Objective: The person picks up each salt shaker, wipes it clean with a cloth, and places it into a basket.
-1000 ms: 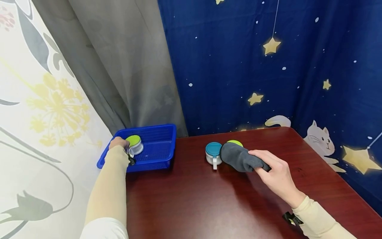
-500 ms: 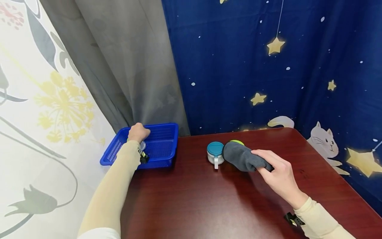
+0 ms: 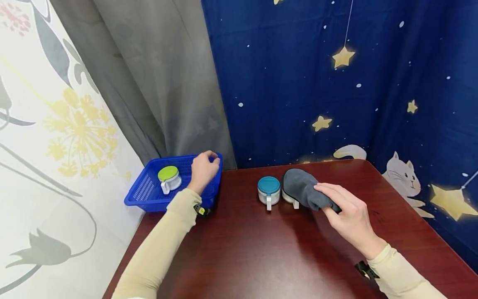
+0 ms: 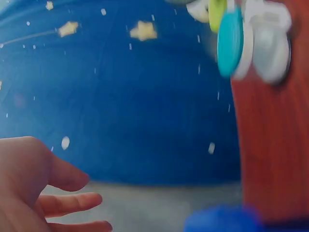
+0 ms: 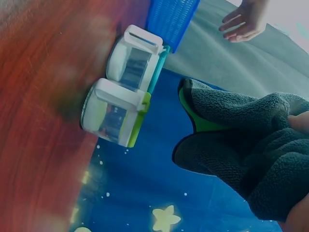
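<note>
In the head view my left hand [image 3: 204,169] hovers over the right side of the blue basket [image 3: 157,204], holding nothing. Its fingers spread loosely in the left wrist view. A clear jar with a lime lid and white handle [image 3: 169,179] stands in the basket's left part. My right hand [image 3: 349,214] pinches a dark grey plush cloth [image 3: 304,189], folded over with a green inner side. Behind the cloth, mostly covered in the head view, stands a second lime-lidded jar [image 5: 113,113]. A teal-lidded jar [image 3: 269,192] stands just left of it.
The reddish-brown table [image 3: 242,249] carries the basket at its back left and the two jars near its back edge. A grey curtain [image 3: 149,83] and a blue starry curtain [image 3: 287,83] hang behind; a white flowered curtain [image 3: 48,199] hangs at left.
My left hand has moved right across the basket, away from the lime-lidded jar inside it. The cloth's far end has risen slightly and now covers the other jar's lime lid in the head view.
</note>
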The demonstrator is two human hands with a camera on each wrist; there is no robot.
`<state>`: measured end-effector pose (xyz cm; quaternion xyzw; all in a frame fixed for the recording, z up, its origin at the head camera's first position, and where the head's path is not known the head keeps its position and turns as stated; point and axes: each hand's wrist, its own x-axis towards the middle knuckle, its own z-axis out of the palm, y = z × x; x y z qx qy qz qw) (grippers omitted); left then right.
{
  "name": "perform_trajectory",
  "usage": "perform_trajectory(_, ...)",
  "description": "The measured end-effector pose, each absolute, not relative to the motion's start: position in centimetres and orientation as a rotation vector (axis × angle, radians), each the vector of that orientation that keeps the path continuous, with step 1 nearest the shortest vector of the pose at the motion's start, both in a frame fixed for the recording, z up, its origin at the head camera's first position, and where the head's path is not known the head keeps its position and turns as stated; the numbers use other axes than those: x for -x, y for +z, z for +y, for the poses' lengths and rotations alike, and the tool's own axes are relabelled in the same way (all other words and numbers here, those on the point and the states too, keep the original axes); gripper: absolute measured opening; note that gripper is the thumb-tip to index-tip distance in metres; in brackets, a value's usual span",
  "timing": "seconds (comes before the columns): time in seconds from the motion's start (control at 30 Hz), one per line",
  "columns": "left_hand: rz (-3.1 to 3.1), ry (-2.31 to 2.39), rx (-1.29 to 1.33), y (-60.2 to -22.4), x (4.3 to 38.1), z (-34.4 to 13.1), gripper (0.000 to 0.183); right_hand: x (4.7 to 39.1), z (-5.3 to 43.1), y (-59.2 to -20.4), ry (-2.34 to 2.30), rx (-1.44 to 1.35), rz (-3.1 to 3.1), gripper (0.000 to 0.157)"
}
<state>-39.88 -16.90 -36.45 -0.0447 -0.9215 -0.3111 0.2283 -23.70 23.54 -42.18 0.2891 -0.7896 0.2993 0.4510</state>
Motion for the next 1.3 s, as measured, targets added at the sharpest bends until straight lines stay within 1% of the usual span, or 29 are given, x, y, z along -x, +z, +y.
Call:
perform_trajectory(0.3,-2.5,-1.162,0.092,-41.2,37.5,-11.8,0.016,23.5,23.2,-42.2,0.554,-0.71,-1.922,0.048)
perform_trajectory(0.57,-2.481,-1.446,-0.032,-44.8,35.1,-7.5,0.007,23.5,23.2,-42.7,0.536,-0.7,-1.901,0.049)
perform_trajectory(0.77,-2.527,-1.559,-0.122,-46.6,34.1,-5.1,0.01,23.5,23.2,-42.8,0.543,-0.696,-1.895,0.05)
perform_trajectory(1.0,-2.586,-1.43,-0.171,-48.0,33.0,-3.3,0.011,23.5,23.2,-42.9,0.548,-0.695,-1.907,0.047)
perform_trajectory(1.13,-2.6,-1.368,-0.2,-48.7,32.9,-2.2,0.013,23.4,23.0,-42.9,0.566,-0.688,-1.91,0.047)
perform_trajectory(1.3,-2.548,-1.389,-0.302,-49.5,33.3,-0.8,0.022,23.5,22.3,-43.1,0.582,-0.711,-1.892,0.046)
